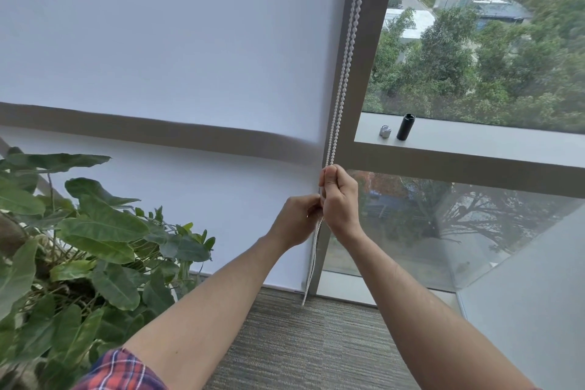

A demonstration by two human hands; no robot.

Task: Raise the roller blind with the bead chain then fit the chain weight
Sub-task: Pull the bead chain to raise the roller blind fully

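A white roller blind (177,41) covers the left window pane, its lower part reaching down to the floor. The white bead chain (346,51) hangs as a double strand along the grey window frame, and its loop ends just above the carpet. My right hand (338,203) is closed around the chain, thumb on top. My left hand (297,218) grips the chain just below and to the left of it. On the window ledge to the right stand a black cylinder (405,127) and a small silver clip-like piece (385,131).
A large potted plant (79,247) with broad green leaves fills the lower left. Grey carpet (300,342) lies below. The right pane shows trees and roofs outside. A grey wall panel (531,310) slants in at the lower right.
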